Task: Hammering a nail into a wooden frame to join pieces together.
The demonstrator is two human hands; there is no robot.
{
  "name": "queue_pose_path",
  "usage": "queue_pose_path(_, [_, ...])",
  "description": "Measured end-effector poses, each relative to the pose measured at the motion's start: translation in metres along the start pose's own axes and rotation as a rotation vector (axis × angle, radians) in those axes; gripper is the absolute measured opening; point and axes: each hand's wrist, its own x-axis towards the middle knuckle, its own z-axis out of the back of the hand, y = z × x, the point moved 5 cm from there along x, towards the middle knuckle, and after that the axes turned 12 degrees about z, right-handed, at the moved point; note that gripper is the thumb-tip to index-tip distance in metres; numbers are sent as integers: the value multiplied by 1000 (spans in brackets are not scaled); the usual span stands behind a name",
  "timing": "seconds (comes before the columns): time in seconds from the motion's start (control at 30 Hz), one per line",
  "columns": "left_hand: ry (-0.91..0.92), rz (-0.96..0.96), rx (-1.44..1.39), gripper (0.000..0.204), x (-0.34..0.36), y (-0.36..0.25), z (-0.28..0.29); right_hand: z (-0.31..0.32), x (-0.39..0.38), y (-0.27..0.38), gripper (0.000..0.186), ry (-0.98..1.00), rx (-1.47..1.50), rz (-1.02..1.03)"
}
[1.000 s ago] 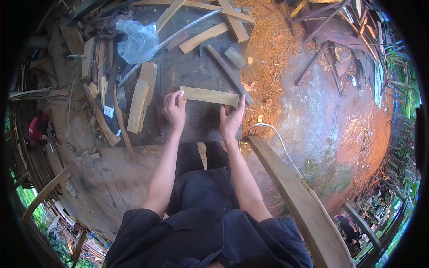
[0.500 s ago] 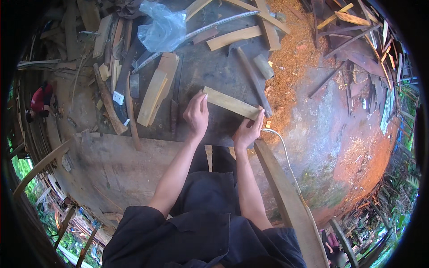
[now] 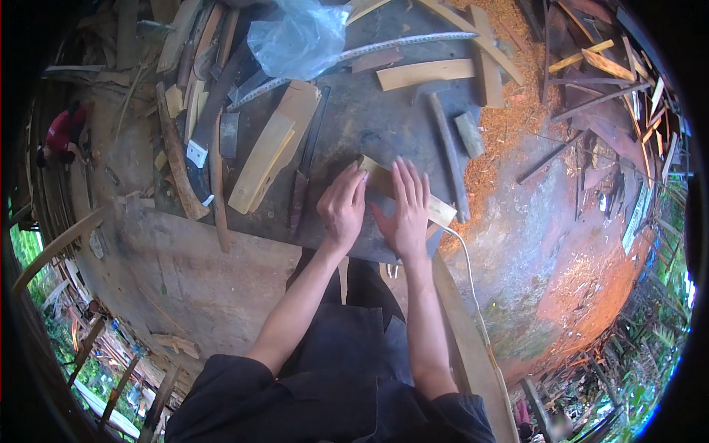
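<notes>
Dark counter (image 3: 369, 133) littered with offcuts. Pale wood strip (image 3: 380, 179) pressed flat under left hand (image 3: 342, 209) and right hand (image 3: 405, 210), fingers spread, nothing gripped.

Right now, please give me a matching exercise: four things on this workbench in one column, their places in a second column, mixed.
1. short pale board
2. clear plastic bag
3. hammer
4. sawdust

a. top of the bench
b. under both hands
c. at the bench's right edge
d. just right of the hands

Pairs: 1-b, 2-a, 3-d, 4-c
</notes>
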Motion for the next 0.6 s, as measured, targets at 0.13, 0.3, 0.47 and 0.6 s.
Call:
queue_pose_path(0.13, [24,26,-27,21,5,-1,-1,-16,32,-16,85,217,123,49])
queue_pose_path(0.3, [44,42,-3,21,6,3,1,-24,38,-20,70,243,194,-6])
queue_pose_path(0.47, [49,18,21,22,7,3,0,-23,40,-19,69,188,185,35])
queue_pose_path(0.6, [58,39,26,19,8,0,-1,-23,38,-21,71,202,158,49])
